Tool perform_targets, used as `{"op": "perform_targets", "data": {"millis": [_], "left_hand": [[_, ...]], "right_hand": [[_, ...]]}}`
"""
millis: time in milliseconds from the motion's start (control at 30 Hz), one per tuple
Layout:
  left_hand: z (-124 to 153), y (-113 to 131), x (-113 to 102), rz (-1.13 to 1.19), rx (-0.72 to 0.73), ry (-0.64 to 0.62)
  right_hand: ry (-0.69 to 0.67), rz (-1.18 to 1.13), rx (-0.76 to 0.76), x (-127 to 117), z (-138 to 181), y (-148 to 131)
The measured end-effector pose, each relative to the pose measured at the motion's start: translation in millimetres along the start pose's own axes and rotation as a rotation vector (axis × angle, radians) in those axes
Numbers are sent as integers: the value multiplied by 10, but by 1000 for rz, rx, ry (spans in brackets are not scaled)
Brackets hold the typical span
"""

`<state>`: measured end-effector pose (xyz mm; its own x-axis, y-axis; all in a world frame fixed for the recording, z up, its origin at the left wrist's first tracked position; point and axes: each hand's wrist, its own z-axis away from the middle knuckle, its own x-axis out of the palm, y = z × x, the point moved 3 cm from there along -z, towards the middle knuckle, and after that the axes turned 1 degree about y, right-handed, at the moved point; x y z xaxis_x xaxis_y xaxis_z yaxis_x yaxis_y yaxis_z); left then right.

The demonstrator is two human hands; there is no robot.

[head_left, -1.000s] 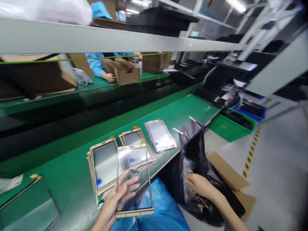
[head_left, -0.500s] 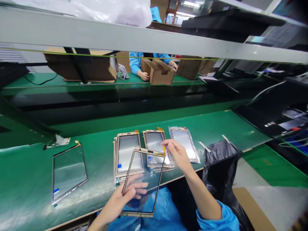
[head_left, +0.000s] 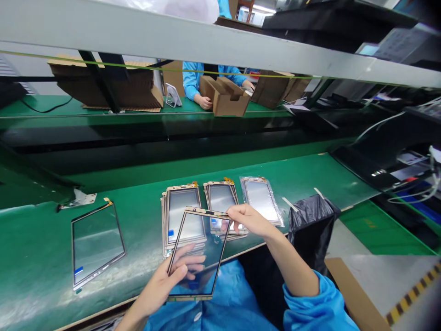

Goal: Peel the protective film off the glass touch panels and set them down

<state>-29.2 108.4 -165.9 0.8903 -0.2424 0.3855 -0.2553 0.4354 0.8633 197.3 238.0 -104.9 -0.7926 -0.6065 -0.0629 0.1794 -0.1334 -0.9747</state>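
My left hand [head_left: 172, 280] grips a clear glass panel with a gold border [head_left: 200, 250] by its lower left edge, with the fingers showing through the glass from beneath. The panel is tilted above the front edge of the green bench [head_left: 144, 216]. My right hand [head_left: 246, 218] pinches the panel's top right corner. Just behind it lie two stacks of like panels [head_left: 182, 216] [head_left: 220, 200] and a bagged panel [head_left: 260, 197].
A single dark-framed panel [head_left: 94, 241] lies to the left on the bench. A black waste bag [head_left: 310, 225] hangs at the bench's right end, above a cardboard box [head_left: 351, 294]. Across the conveyor, a person in blue [head_left: 196, 82] handles a cardboard box [head_left: 225, 96].
My right hand came out of the black bag, rose to the bench, and closed on the panel's top right corner. The view swung left; the left hand kept its hold.
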Motion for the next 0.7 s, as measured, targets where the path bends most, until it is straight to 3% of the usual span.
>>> {"op": "perform_targets", "data": {"millis": [100, 267, 433, 567, 700], "left_hand": [[31, 7, 6, 4, -18, -1], [129, 173, 41, -31, -9, -4], [232, 395, 51, -202, -75, -69], [252, 510, 98, -400, -82, -118], [261, 579, 149, -513, -73, -149]], "right_hand": [[57, 106, -41, 78, 52, -45], [267, 202, -165, 178, 103, 31], [132, 564, -356, 169, 96, -246], [23, 682, -481, 241, 106, -658], [-159, 813, -530, 325, 107, -844]]}}
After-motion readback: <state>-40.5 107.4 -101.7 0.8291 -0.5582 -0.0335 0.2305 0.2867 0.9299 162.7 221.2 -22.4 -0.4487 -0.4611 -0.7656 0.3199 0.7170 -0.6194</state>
